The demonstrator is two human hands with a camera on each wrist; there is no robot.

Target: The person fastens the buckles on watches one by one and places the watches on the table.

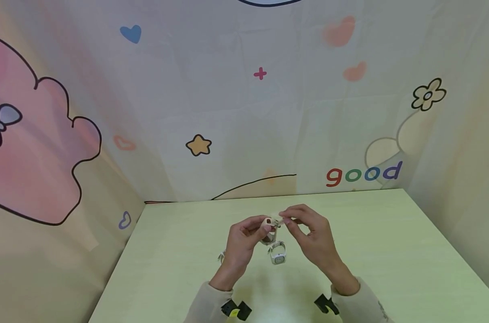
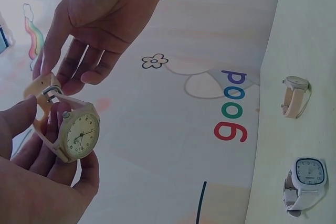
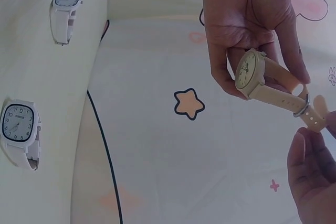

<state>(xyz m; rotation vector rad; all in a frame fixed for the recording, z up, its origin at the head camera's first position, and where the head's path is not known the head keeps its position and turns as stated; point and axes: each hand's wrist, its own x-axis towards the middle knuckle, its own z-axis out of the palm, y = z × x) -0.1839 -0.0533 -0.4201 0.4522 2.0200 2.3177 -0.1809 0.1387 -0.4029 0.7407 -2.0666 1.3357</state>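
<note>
A beige wristwatch [image 2: 82, 136] with a round cream dial is held up above the table between both hands. My left hand [image 1: 246, 240] grips it by the case and strap, fingers curled behind the case in the left wrist view. My right hand [image 1: 315, 233] pinches the holed strap end [image 3: 313, 121] between thumb and fingers. The strap runs through the metal buckle [image 3: 303, 106], making a loop. In the head view the fingers partly hide the watch. Below the hands, a white square-faced watch [image 1: 278, 253] stands on the table.
Another white watch [image 1: 222, 256] stands on the pale green table [image 1: 373, 251], partly hidden by the left wrist in the head view. A printed cloth backdrop [image 1: 236, 103] rises behind the table, with more cloth at both sides.
</note>
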